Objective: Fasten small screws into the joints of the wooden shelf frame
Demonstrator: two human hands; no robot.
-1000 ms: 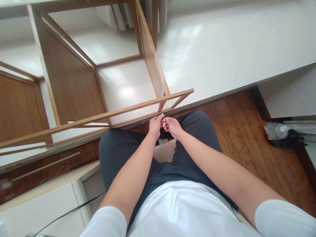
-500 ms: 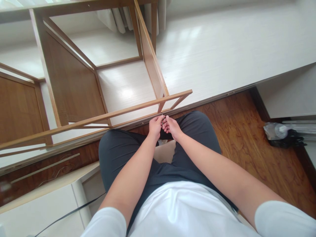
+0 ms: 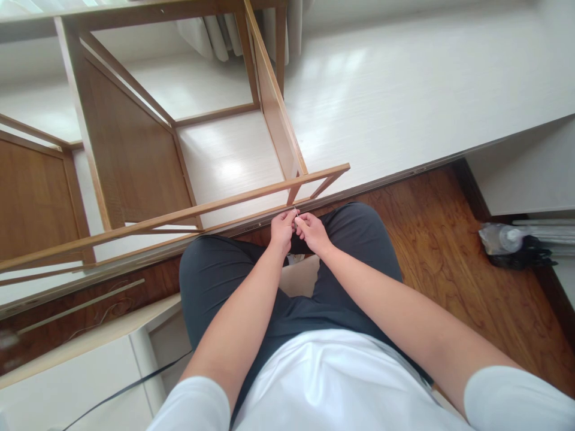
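My left hand and my right hand meet over my knees, fingertips pinched together on a thin metal pin or needle that sticks up between them. It is too small to name for sure. Both hands sit just below the lower rail of a wooden frame that lies on its side. I am seated, with dark trousers under my forearms.
The frame's panels and rails fill the left and the middle over a white floor. Dark wood floor lies at the right. A plastic bottle rests on a black item at the far right. A black cable runs at lower left.
Hardly anything differs. My fingers have shifted slightly around the thin metal piece, and the view has tipped a touch.
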